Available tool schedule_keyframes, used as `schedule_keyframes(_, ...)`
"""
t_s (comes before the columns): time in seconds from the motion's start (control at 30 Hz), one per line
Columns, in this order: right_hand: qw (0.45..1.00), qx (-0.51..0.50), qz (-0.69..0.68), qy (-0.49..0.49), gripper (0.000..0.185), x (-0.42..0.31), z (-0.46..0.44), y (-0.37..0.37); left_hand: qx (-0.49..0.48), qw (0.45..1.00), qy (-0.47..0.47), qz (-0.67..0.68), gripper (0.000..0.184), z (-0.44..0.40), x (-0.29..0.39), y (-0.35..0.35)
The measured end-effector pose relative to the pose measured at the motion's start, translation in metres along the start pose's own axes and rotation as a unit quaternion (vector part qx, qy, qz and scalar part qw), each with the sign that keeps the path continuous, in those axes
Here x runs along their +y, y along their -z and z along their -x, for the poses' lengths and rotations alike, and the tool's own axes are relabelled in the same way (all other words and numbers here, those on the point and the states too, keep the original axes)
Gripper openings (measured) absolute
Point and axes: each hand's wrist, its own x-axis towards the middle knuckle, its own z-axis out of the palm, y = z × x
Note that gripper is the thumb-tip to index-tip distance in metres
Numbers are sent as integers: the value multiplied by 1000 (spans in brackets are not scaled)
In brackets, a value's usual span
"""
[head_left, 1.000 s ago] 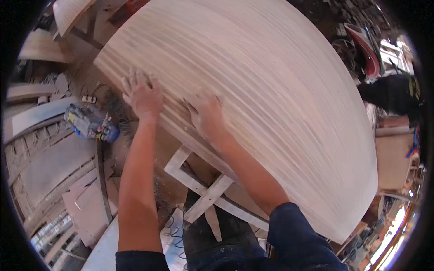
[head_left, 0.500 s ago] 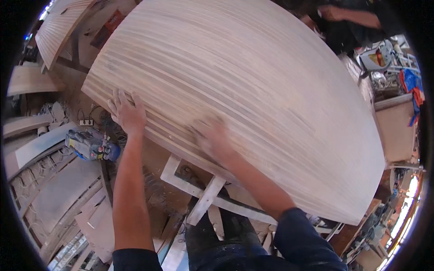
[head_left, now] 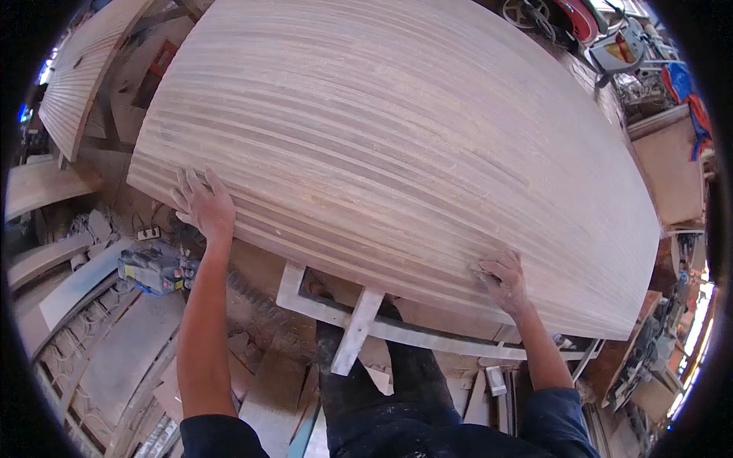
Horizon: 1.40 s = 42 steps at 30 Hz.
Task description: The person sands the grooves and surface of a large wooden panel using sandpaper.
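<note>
A large curved panel of narrow wooden strips (head_left: 366,114), pale with dust, spans the middle of the head view. My left hand (head_left: 206,204) rests on its near left edge, fingers spread and holding nothing. Farther right, my right hand (head_left: 505,278) presses on the strips near the lower right edge. Its fingers are bent over a small greyish piece that looks like sandpaper, mostly hidden beneath them. Dust coats the fingers of both hands.
A white-painted frame (head_left: 355,332) juts out under the panel's near edge. At left lie a dusty power tool (head_left: 153,269), a socket strip (head_left: 148,233) and several boards. Another slatted piece (head_left: 84,84) stands at upper left, and a motorbike (head_left: 611,46) at upper right.
My right hand has moved right and nearer along the panel, from a blurred spot near its middle. My left hand stays on the edge. The other person at upper right is out of view.
</note>
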Motion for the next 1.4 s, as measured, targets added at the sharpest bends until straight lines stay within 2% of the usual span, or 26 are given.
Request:
schedule_keyframes(0.17, 996, 80, 0, 34, 15, -32, -33, -32, -13, 999, -11, 36, 55, 3, -2, 2)
schedule_keyframes(0.37, 992, 66, -93, 53, 10, -147, -162, -107, -5, 993, -87, 82, 47, 5, -14, 1)
schedule_keyframes(0.47, 990, 66, -92, 84, 11, -211, -234, -146, 1, 989, -113, 95, 46, 8, -12, 6)
schedule_keyframes(0.53, 980, 65, -157, 105, 13, -234, -258, -160, 18, 980, -150, 133, 45, 8, -18, 0)
schedule_keyframes(0.6, 985, 101, -112, 83, 13, -221, -234, -161, 33, 965, -189, 176, 44, 7, -21, 2)
schedule_keyframes(0.63, 987, 133, -67, 67, 13, -208, -216, -155, 11, 973, -198, 117, 45, 12, -20, 11)
schedule_keyframes(0.67, 990, 105, -80, 52, 13, -194, -198, -136, -11, 977, -205, 58, 47, 14, -18, 16)
schedule_keyframes(0.77, 994, 56, -90, -10, 13, -148, -150, -106, -34, 970, -217, 108, 52, 12, -18, 16)
schedule_keyframes(0.9, 995, 48, -62, 56, 14, -199, -203, -122, -51, 972, -208, 92, 52, 11, -21, 23)
schedule_keyframes(0.93, 993, 50, -73, 76, 15, -223, -231, -140, -66, 968, -206, 128, 52, 11, -23, 26)
schedule_keyframes(1.0, 971, 137, -109, 162, 19, -256, -289, -196, -82, 961, -210, 158, 52, 8, -30, 28)
schedule_keyframes(1.07, 972, 162, -81, 152, 22, -301, -332, -225, -81, 946, -218, 226, 52, -1, -43, 25)
schedule_keyframes(1.1, 972, 164, -82, 150, 22, -299, -331, -219, -73, 956, -206, 196, 51, -14, -52, 20)
schedule_keyframes(1.13, 980, 113, -99, 131, 22, -299, -324, -209, -66, 965, -192, 165, 50, -32, -66, 13)
schedule_keyframes(1.17, 985, 61, -115, 112, 22, -295, -317, -201, -31, 975, -210, 62, 48, -57, -91, -2)
schedule_keyframes(1.2, 986, 81, -100, 107, 21, -268, -295, -199, 5, 973, -225, -40, 46, -88, -116, -17)
schedule_keyframes(1.27, 992, 77, -68, 70, 16, -229, -241, -157, 111, 971, -199, 73, 47, -162, -142, -31)
schedule_keyframes(1.3, 992, 93, -47, 66, 13, -211, -217, -142, 110, 972, -195, 74, 47, -185, -146, -34)
schedule_keyframes(1.37, 996, 85, -14, 11, 12, -183, -186, -128, -25, 998, -57, 21, 52, -217, -157, -32)
schedule_keyframes(1.4, 996, 83, -15, 18, 12, -190, -196, -131, -22, 998, -51, 19, 52, -219, -158, -32)
